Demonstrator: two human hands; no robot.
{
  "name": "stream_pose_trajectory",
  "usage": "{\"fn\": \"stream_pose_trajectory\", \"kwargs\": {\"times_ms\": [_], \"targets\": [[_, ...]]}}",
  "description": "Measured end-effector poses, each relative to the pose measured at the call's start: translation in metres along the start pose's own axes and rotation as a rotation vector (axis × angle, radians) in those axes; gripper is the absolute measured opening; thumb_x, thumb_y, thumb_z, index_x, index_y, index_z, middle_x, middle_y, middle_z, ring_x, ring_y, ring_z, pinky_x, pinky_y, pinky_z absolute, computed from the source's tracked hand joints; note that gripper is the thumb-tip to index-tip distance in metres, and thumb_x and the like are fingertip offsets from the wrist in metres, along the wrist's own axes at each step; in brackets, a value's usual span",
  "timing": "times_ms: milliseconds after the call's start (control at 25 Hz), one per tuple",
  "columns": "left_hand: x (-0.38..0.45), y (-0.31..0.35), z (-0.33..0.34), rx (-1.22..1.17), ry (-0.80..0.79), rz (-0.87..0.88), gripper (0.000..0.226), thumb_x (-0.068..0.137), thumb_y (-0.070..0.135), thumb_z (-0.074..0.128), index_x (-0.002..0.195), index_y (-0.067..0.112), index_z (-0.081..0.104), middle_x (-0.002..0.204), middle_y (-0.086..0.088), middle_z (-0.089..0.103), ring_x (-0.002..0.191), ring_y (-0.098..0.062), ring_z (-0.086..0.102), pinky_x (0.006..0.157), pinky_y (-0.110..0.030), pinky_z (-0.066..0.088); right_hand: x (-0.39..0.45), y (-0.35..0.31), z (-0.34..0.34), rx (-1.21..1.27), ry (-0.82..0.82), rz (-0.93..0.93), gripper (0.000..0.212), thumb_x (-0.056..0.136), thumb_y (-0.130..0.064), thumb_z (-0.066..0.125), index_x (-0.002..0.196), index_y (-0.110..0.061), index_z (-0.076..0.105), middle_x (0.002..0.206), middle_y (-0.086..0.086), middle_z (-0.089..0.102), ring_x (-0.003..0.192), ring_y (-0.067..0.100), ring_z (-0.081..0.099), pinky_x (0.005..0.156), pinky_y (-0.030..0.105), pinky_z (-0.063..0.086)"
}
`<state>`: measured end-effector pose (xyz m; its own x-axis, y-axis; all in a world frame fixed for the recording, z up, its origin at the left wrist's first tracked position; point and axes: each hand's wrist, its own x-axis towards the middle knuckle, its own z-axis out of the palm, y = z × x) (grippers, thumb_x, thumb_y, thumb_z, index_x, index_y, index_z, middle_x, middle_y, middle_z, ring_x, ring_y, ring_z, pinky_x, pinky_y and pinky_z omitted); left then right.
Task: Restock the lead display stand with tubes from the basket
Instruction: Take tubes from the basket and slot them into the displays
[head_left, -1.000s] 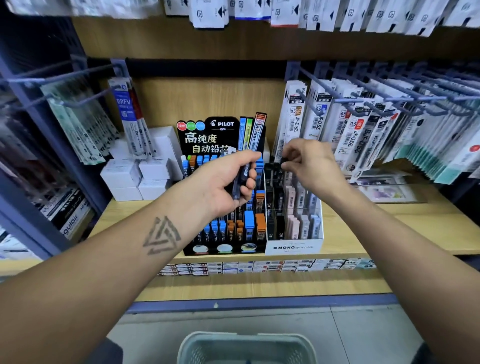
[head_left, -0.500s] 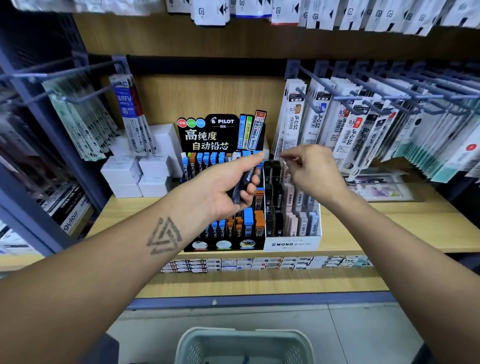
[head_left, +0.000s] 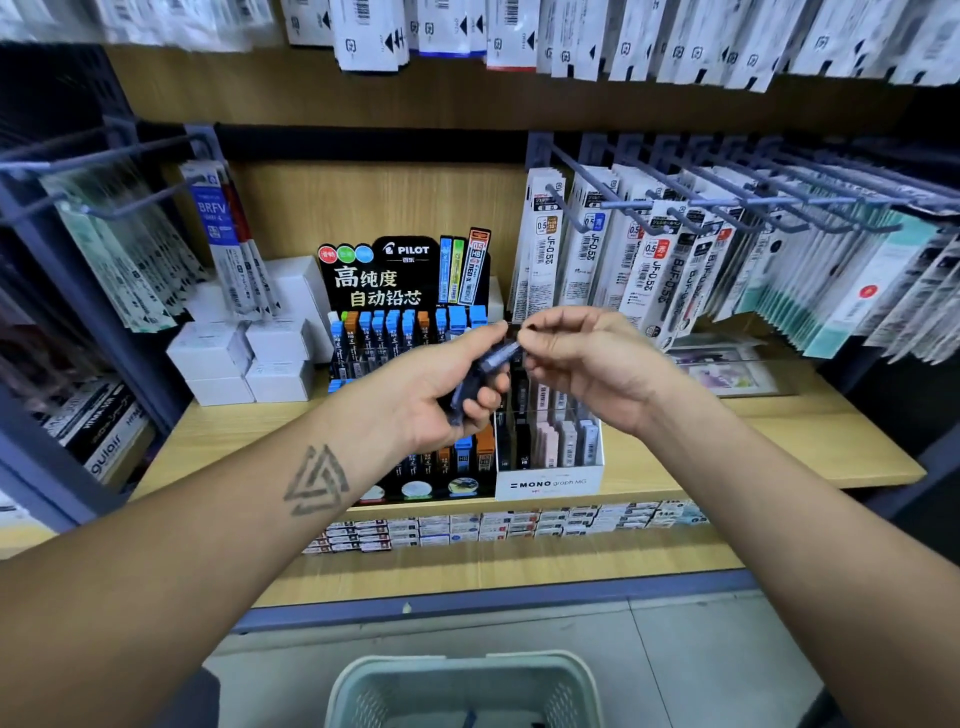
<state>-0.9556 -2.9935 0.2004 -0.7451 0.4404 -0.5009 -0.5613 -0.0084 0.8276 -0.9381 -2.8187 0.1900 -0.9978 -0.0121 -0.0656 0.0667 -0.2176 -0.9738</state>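
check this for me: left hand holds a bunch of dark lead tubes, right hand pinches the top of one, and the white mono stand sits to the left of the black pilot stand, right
Not quite. The head view shows the white MONO stand on the right of the black PILOT stand, not the left. The rest holds: the left hand grips dark lead tubes, and the right hand pinches one's top.

hooks (head_left: 675, 208) overhang stand (head_left: 550, 467) – front open (aisle side)

The wooden shelf (head_left: 779, 431) carries the black lead display stand (head_left: 410, 291), with a white MONO display box (head_left: 548, 480) touching its right side. White boxes (head_left: 249, 358) are stacked on the shelf to the left of the stand. A green basket (head_left: 462, 686) stands on the floor (head_left: 701, 649) below.
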Motion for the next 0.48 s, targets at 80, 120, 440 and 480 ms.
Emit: {"fn": "stream_pose_trajectory", "kwargs": {"times_ms": [80,120,440,480], "targets": [[0.001,0.002,-0.005,0.01,0.026,0.022,0.023,0.094,0.035,0.066,0.087,0.013,0.064,0.064,-0.002,0.061,0.039,-0.004,0.039,0.035,-0.013,0.027,0.002,-0.004,-0.006,-0.013,0.036,0.004,0.015,0.084,0.007,0.069,0.098,0.001,0.069,0.076,0.011,0.072,0.067,0.019,0.068,0.065,0.025,0.059],[0.001,0.003,-0.007,0.015,0.027,0.034,0.017,0.094,0.029,0.068,0.089,0.013,0.064,0.065,-0.003,0.062,0.038,-0.004,0.038,0.035,-0.013,0.026,0.002,-0.004,-0.008,-0.029,0.051,-0.005,0.015,0.085,0.007,0.068,0.099,0.002,0.07,0.078,0.013,0.073,0.069,0.02,0.069,0.067,0.026,0.06],[0.007,0.003,-0.007,0.145,0.142,0.028,0.025,0.088,0.03,0.075,0.076,0.018,0.057,0.053,0.005,0.05,0.039,-0.005,0.036,0.034,-0.014,0.026,0.004,-0.012,-0.028,-0.579,0.174,-0.239,0.012,0.08,0.005,0.077,0.089,0.0,0.071,0.078,0.014,0.073,0.065,0.021,0.072,0.067,0.027,0.06],[0.006,0.004,-0.007,0.138,0.142,0.016,0.028,0.087,0.032,0.076,0.074,0.02,0.054,0.051,0.007,0.045,0.04,-0.005,0.034,0.035,-0.014,0.026,0.003,-0.01,-0.028,-0.732,0.166,-0.248,0.012,0.08,0.002,0.078,0.087,-0.004,0.072,0.079,0.012,0.074,0.067,0.019,0.073,0.068,0.027,0.06]]}}
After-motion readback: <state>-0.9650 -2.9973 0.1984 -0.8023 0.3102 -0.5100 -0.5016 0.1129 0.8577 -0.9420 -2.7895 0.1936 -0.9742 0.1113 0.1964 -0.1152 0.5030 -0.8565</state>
